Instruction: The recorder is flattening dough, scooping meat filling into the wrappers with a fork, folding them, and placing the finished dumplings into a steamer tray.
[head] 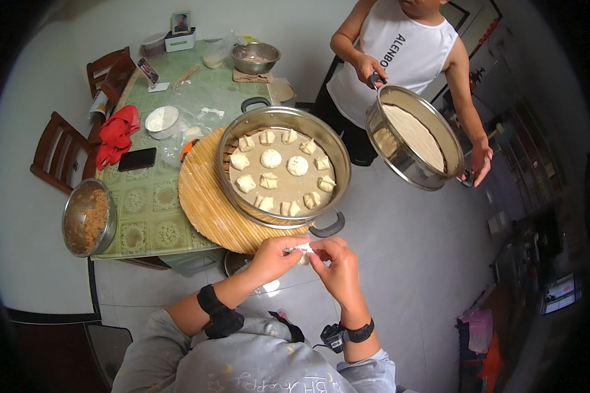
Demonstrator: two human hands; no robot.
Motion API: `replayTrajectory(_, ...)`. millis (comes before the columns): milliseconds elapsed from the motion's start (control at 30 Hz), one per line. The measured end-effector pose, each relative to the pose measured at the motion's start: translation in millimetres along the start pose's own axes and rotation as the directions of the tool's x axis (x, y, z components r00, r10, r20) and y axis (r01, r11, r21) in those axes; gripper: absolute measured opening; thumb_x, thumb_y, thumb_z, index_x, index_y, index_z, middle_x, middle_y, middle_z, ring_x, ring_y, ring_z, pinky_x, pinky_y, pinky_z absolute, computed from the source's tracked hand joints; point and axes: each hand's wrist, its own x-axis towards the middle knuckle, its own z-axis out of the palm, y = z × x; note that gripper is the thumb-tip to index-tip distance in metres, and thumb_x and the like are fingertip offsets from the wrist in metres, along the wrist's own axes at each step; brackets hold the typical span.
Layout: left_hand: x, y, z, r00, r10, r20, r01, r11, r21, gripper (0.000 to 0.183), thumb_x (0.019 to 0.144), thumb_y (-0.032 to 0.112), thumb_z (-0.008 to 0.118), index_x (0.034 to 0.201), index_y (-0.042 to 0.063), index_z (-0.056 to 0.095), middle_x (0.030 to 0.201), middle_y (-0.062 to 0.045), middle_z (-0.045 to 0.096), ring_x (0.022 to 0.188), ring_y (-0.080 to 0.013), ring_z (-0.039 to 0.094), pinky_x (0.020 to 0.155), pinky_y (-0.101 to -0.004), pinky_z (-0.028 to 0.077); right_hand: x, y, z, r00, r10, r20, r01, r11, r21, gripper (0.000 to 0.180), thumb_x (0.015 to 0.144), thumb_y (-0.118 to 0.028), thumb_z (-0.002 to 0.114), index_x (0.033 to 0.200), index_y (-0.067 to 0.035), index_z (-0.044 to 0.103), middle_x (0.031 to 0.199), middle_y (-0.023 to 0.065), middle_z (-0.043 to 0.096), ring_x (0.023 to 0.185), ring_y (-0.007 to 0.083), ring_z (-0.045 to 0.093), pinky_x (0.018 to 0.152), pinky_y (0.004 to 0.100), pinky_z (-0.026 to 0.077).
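Observation:
My left hand [278, 258] and my right hand [337, 265] meet in front of my body, pinching a small piece of white dough [303, 249] between their fingertips. Fingers hide part of the dough, so its full shape cannot be told. Just beyond them stands a round steel steamer tier [344, 169] with black handles, lined with a pale cloth [290, 185]. Several folded dough parcels [246, 183] form a ring on that cloth, with two rounder buns [271, 158] near the middle. Beneath the tier lies a round slatted bamboo mat [201, 196], overhanging the table's edge.
At right, another person [393, 54] holds a second cloth-lined steamer tier [388, 147], tilted. On the green-covered table [142, 231] are a steel bowl of brown filling [91, 218], a phone [137, 159], a red cloth [119, 135], a flour bowl [162, 120] and another steel bowl [255, 56].

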Motion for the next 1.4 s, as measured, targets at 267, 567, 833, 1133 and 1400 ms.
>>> replayTrajectory(267,3,10,17,0.973,-0.152,0.172,0.229,0.703,-0.673,0.048,0.097,0.041,0.031,0.121,0.003,0.049,0.121,-0.010,0.051,0.111,-0.0185,0.050,0.097,-0.0359,0.040,-9,9,-5,0.977,0.162,-0.140,-0.082,0.887,0.455,0.010,0.071,0.006,0.067,0.078,0.002,0.062,0.090,0.0071,0.056,0.068,0.0090,0.056,0.059,0.0186,0.046)
replayTrajectory(567,-1,14,32,0.998,-0.050,0.045,0.062,0.951,-0.302,0.049,0.097,0.043,0.032,0.108,0.000,0.052,0.088,-0.005,0.058,0.075,-0.0116,0.057,0.063,-0.0260,0.050,-12,3,-36,0.936,-0.337,-0.103,0.331,0.941,-0.073,0.012,0.067,-0.003,0.069,0.074,-0.002,0.060,0.093,0.0101,0.059,0.075,0.0220,0.058,0.066,0.0296,0.047)
replayTrajectory(833,-8,15,48,0.972,-0.157,0.174,0.230,0.783,-0.578,0.061,0.095,0.052,0.024,0.106,-0.001,0.053,0.086,-0.007,0.060,0.070,-0.0125,0.058,0.054,-0.0224,0.047,-32,8,-39,0.967,-0.233,-0.101,0.239,0.969,0.057,0.013,0.068,-0.002,0.068,0.073,-0.003,0.056,0.076,0.0080,0.060,0.068,0.0225,0.058,0.060,0.0311,0.047)
replayTrajectory(1133,-11,16,40,0.979,0.161,0.125,-0.133,0.970,-0.205,0.052,0.094,0.048,0.036,0.103,0.001,0.055,0.075,-0.004,0.058,0.061,-0.0079,0.054,0.044,-0.0211,0.043,-35,-2,-51,0.996,-0.064,-0.061,0.078,0.962,0.261,0.017,0.071,0.000,0.069,0.087,-0.002,0.063,0.083,0.0076,0.060,0.068,0.0143,0.059,0.059,0.0244,0.048)
replayTrajectory(1400,-13,18,43,0.980,0.037,0.194,0.060,0.879,-0.472,0.061,0.091,0.055,0.033,0.108,0.000,0.053,0.078,-0.005,0.059,0.058,-0.0113,0.054,0.047,-0.0225,0.045,-35,-9,-54,0.958,-0.276,-0.080,0.278,0.960,0.022,0.013,0.065,0.000,0.068,0.075,-0.002,0.061,0.088,0.0091,0.060,0.076,0.0219,0.058,0.066,0.0300,0.049)
